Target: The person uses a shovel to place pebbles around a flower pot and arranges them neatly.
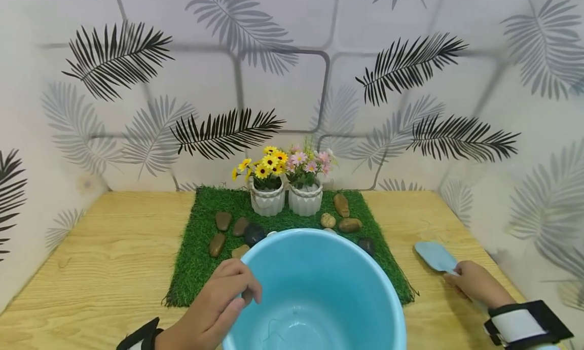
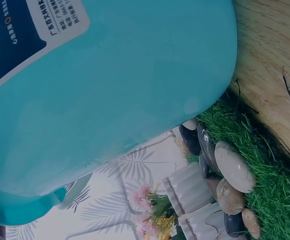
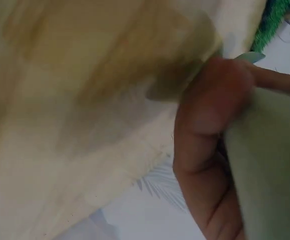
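A large light-blue plastic basin (image 1: pixel 319 258) stands at the front of the table, its open top toward me. My left hand (image 1: pixel 219 299) grips its left rim, with the fingertips bent over the edge. The left wrist view shows the basin's outer wall (image 2: pixel 134 85) and a printed label (image 2: pixel 19 35); the left hand is hardly visible there. Far to the right, my right hand (image 1: pixel 476 284) holds a light-blue spatula (image 1: pixel 435 256) by its handle, the broad flat blade pointing away to the left. Curled right-hand fingers (image 3: pixel 200 165) show beside the pale, blurred handle (image 3: pixel 270 165).
Behind the basin lies a green artificial grass mat (image 1: pixel 191 269). On it stand two white pots, one with yellow flowers (image 1: pixel 269 162) and one with pink flowers (image 1: pixel 307 162), plus several stones (image 1: pixel 350 224). Leaf-patterned walls (image 1: pixel 292 96) border the wooden table (image 1: pixel 105 258).
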`<action>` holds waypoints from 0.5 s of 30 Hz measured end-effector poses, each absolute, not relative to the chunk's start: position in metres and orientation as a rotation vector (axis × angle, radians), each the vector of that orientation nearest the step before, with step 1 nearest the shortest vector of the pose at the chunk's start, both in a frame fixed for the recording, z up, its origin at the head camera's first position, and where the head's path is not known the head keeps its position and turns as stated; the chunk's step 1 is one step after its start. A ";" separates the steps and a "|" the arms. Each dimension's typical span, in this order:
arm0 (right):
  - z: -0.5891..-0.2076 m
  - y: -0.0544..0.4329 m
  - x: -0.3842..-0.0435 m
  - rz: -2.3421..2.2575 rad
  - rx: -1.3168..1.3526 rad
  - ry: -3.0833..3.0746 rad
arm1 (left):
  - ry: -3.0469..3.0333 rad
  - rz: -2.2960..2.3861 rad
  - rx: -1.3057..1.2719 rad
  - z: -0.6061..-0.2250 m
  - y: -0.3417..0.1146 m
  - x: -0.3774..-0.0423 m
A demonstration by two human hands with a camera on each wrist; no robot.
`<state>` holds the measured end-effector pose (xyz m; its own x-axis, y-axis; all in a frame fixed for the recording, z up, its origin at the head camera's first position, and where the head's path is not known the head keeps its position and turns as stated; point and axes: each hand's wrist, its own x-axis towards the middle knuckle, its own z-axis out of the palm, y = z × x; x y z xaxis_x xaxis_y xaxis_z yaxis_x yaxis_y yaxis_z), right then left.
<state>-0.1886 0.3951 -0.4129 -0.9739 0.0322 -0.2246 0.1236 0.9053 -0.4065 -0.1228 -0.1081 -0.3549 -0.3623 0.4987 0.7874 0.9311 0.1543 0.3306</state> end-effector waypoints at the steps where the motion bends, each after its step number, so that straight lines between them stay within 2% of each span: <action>1: -0.414 0.393 -0.190 -0.600 0.118 2.872 | -1.925 -1.120 -1.355 -0.355 -0.108 -0.123; 8: -0.405 0.379 -0.192 -0.428 0.091 2.870 | -1.783 -1.171 -1.407 -0.356 -0.107 -0.128; 15: -0.397 0.375 -0.186 -0.560 0.039 2.720 | -1.580 -1.180 -1.433 -0.347 -0.123 -0.124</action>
